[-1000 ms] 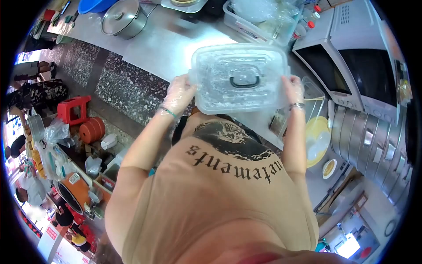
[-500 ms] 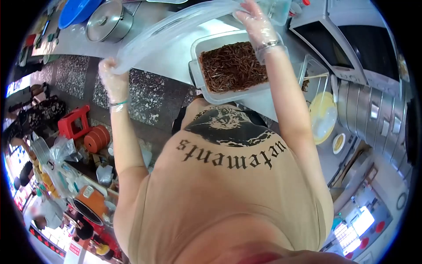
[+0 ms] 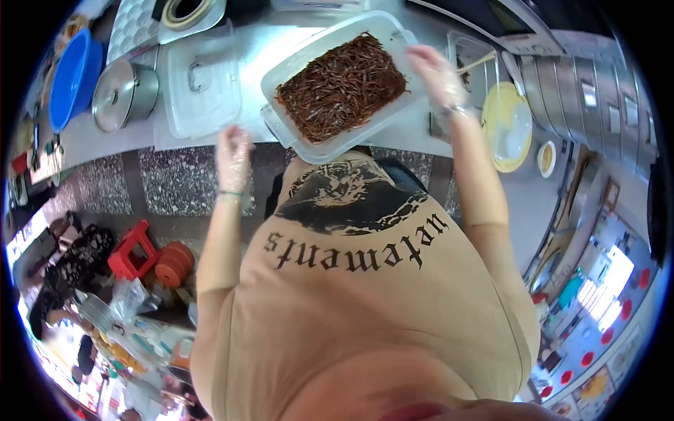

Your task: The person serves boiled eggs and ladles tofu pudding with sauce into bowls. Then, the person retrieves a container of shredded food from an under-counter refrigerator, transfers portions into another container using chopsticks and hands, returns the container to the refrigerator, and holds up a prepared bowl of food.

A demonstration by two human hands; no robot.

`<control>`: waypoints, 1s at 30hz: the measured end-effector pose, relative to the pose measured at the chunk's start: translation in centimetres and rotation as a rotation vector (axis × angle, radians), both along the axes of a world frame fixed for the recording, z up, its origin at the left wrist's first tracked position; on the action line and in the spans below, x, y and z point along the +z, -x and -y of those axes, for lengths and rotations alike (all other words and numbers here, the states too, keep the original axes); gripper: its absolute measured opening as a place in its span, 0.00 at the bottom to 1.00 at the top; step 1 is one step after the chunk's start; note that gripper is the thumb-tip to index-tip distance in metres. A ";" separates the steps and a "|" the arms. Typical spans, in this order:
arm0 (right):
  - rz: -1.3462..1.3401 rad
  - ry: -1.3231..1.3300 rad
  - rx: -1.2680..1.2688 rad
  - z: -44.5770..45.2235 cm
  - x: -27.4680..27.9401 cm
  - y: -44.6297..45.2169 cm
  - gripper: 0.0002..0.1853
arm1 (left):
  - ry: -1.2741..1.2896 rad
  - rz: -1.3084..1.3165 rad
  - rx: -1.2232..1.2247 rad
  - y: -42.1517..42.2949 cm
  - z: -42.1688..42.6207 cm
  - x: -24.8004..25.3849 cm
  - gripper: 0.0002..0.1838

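Observation:
A clear plastic glove covers my left hand (image 3: 234, 156), which hangs at the counter's front edge, left of the tub, holding nothing, fingers loosely apart. Also gloved, my right hand (image 3: 440, 78) is just off the tub's right end, fingers stretched out and nothing in them. Between them a translucent plastic tub (image 3: 309, 149) stands at an angle on the counter. Dark brown, thin strips (image 3: 342, 88) fill much of its bottom; their kind I cannot make out. Left of the tub, a translucent lid (image 3: 201, 112) lies flat on the counter.
Farther left are a lidded steel pot (image 3: 125, 95) and a blue basin (image 3: 74, 81). On the right stand a clear container (image 3: 472, 52), a yellow basin (image 3: 507, 126) and a small bowl (image 3: 546, 158). A red stool (image 3: 132, 251) is on the floor.
Both hands have let go of the translucent lid, which now lies on the counter at the left. My left hand has come in toward the tub; my right hand has lowered beside it.

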State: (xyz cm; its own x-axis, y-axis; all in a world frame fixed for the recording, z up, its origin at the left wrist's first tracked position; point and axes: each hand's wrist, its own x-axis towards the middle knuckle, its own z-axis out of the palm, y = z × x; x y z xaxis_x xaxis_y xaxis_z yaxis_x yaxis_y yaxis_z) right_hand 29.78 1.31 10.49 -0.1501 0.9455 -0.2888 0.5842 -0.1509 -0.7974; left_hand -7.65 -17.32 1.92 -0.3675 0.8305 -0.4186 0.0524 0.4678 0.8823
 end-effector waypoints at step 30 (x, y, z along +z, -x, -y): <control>0.355 0.285 0.806 -2.6 -5.8 0.2 0.40 | -0.315 0.473 0.270 -25.9 -5.3 8.4 0.13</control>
